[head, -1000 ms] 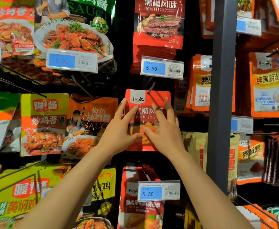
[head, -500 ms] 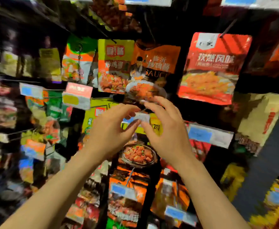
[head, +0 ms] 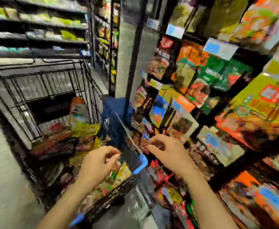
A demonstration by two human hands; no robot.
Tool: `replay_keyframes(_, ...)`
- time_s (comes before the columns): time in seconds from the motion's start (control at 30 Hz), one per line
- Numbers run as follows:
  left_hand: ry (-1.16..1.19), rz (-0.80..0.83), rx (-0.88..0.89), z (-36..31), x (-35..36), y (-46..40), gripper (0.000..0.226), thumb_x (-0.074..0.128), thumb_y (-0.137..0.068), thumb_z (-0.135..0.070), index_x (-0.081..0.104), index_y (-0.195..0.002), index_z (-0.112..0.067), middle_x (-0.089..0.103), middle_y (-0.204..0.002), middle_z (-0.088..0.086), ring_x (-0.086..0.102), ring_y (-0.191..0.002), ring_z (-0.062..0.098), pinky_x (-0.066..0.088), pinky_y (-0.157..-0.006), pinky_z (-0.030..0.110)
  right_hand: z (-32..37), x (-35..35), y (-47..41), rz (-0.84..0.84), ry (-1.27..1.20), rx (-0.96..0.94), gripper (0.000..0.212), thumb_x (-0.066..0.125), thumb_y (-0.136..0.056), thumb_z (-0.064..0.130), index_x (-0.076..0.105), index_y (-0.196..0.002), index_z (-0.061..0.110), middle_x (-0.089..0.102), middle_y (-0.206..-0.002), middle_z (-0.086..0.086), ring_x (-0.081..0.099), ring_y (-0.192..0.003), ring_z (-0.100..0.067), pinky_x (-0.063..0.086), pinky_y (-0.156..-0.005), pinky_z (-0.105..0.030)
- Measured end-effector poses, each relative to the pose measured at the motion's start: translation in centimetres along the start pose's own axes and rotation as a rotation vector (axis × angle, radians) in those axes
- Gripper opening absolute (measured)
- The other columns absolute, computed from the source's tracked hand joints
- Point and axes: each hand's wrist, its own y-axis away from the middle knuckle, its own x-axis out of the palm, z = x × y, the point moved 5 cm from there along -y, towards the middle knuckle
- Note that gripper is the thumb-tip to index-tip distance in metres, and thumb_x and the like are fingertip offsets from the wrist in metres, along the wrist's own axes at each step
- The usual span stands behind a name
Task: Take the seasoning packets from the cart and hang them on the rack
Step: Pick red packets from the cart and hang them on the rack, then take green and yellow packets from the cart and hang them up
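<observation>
Since both hands are empty, fingers loosely curled, left hand [head: 99,164] over the black wire cart [head: 41,90], right hand [head: 168,154] beside it: I'd pinch one colourful foil seasoning packet [head: 84,129] by its top edge.

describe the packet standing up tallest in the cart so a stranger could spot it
Start at the black wire cart on the left. Against its right wall, above the heap of packets, one packet stands nearly upright. It alone rises clear of the pile, orange on top, pale in the middle.
</observation>
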Motion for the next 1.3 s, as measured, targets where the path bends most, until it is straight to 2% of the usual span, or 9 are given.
replay_keyframes(0.13,-0.191,-0.071,-0.107,9.7,-1.9,0.5,0.035,0.046,-0.076,-0.043,0.072,-0.085,-0.021,0.067,-0.083,0.000,0.065,-0.079,0.027,0.054,-0.068,0.037,3.4,9.8,-5.5,0.260,-0.069,0.028,0.023,0.061,-0.087,0.039,0.065,-0.106,0.026,0.067,-0.097,0.009,0.061,-0.091,-0.010,0.049,-0.082,-0.029)
replay_keyframes(0.23,-0.439,-0.106,-0.287,17.0,-2.9,1.3,0.039,0.057,-0.076,-0.038,0.067,-0.106,-0.016,0.059,-0.114,0.014,0.053,-0.111,0.039,0.048,-0.086,0.055,4.6,14.7,-7.7,0.414,-0.103,0.072,0.028,0.061,-0.085,0.039,0.063,-0.109,0.026,0.067,-0.102,0.008,0.060,-0.089,-0.011,0.049,-0.082,-0.030)
replay_keyframes(0.33,-0.490,-0.177,-0.534,22.4,-4.4,2.9,0.054,0.068,-0.079,-0.036,0.053,-0.129,-0.021,0.034,-0.144,0.018,0.029,-0.134,0.043,0.025,-0.102,0.070,5.3,18.0,-9.8,0.482,-0.123,0.089,0.029,0.062,-0.086,0.040,0.058,-0.113,0.030,0.061,-0.114,0.010,0.059,-0.097,-0.010,0.046,-0.083,-0.028)
replay_keyframes(0.43,-0.543,-0.195,-0.735,25.3,-5.3,3.8,0.065,0.060,-0.084,-0.052,0.043,-0.140,-0.024,0.021,-0.154,0.017,0.010,-0.142,0.036,0.005,-0.110,0.060,6.4,21.2,-12.6,0.547,-0.088,0.048,0.042,0.061,-0.089,0.037,0.050,-0.128,0.026,0.053,-0.125,0.008,0.054,-0.110,-0.014,0.041,-0.085,-0.024)
replay_keyframes(0.73,-0.494,-0.318,-0.770,26.2,-5.3,3.9,0.071,0.073,-0.074,-0.011,0.045,-0.139,-0.014,0.023,-0.151,0.024,0.020,-0.140,0.040,0.027,-0.110,0.054,4.3,35.1,-17.0,0.842,0.110,-0.121,0.062,0.056,-0.081,0.051,0.049,-0.132,0.018,0.051,-0.134,-0.006,0.048,-0.124,-0.027,0.038,-0.100,-0.032)
replay_keyframes(0.87,-0.409,-0.395,-0.799,26.3,-5.2,4.2,0.060,0.063,-0.085,-0.015,0.043,-0.141,-0.017,0.020,-0.155,0.013,0.012,-0.143,0.023,0.028,-0.109,0.047,1.1,39.3,-17.6,0.915,0.495,-0.304,0.077,0.063,-0.082,0.048,0.027,-0.145,0.023,0.027,-0.148,-0.011,0.028,-0.136,-0.031,0.033,-0.106,-0.041)
replay_keyframes(1.0,-0.408,-0.367,-0.814,26.4,-5.4,4.0,0.058,0.059,-0.083,-0.020,0.045,-0.140,-0.016,0.017,-0.156,0.013,0.010,-0.144,0.024,0.025,-0.110,0.044,-1.3,42.5,-17.2,0.991,0.713,-0.489,0.082,0.053,-0.087,0.052,0.009,-0.150,0.025,0.002,-0.157,-0.016,0.005,-0.143,-0.035,0.012,-0.115,-0.052)
replay_keyframes(1.23,-0.397,-0.326,-0.794,26.5,-5.6,3.3,0.054,0.056,-0.084,-0.025,0.049,-0.137,-0.016,0.011,-0.157,0.014,0.005,-0.145,0.027,0.025,-0.111,0.045,-4.5,42.8,-16.1,0.842,0.711,-0.654,0.093,0.085,-0.057,0.019,0.043,-0.139,0.016,0.039,-0.144,-0.020,0.037,-0.131,-0.042,0.027,-0.106,-0.057)
replay_keyframes(1.3,-0.403,-0.323,-0.800,26.6,-5.7,3.1,0.051,0.060,-0.086,-0.022,0.050,-0.136,-0.016,0.009,-0.157,0.013,0.004,-0.145,0.026,0.025,-0.111,0.045,-4.6,42.8,-16.0,0.838,0.682,-0.630,0.085,0.074,-0.073,0.016,0.031,-0.146,0.017,0.021,-0.150,-0.018,0.030,-0.136,-0.042,0.025,-0.109,-0.057)
